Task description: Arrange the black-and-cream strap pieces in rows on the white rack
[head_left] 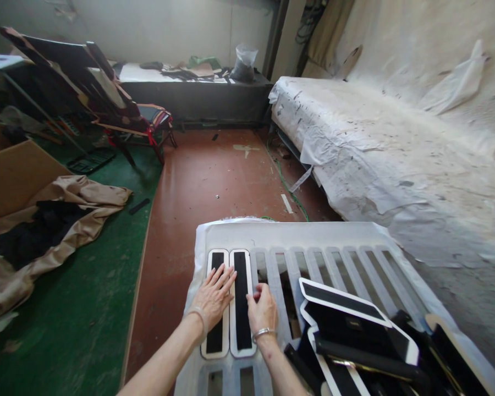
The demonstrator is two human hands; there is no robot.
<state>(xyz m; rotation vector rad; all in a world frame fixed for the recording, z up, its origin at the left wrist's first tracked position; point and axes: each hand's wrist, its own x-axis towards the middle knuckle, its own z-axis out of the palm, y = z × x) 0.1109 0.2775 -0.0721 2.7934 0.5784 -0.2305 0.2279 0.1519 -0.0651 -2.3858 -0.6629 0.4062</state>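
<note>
Two long round-cornered panels lie side by side on a white slotted rack, the left panel [217, 335] and the right panel [242, 308]. Both have a black middle and a white border. My left hand [213, 294] rests flat with fingers spread across the left panel, its fingertips reaching the right one. My right hand [263, 312] is at the right panel's outer edge, fingers curled in and thumb against the border. Whatever its fingertips pinch is hidden. To the right lies a pile of black pieces with white borders and gold-coloured trim [355, 324], resembling handbag parts.
The white slotted rack [289, 235] stands before me. A large cloth-covered table [379, 143] fills the right side. At left are a chair [124, 104], a cardboard box [20, 170] and beige fabric [86, 192] on green floor. A cluttered bench [190, 99] lines the back wall.
</note>
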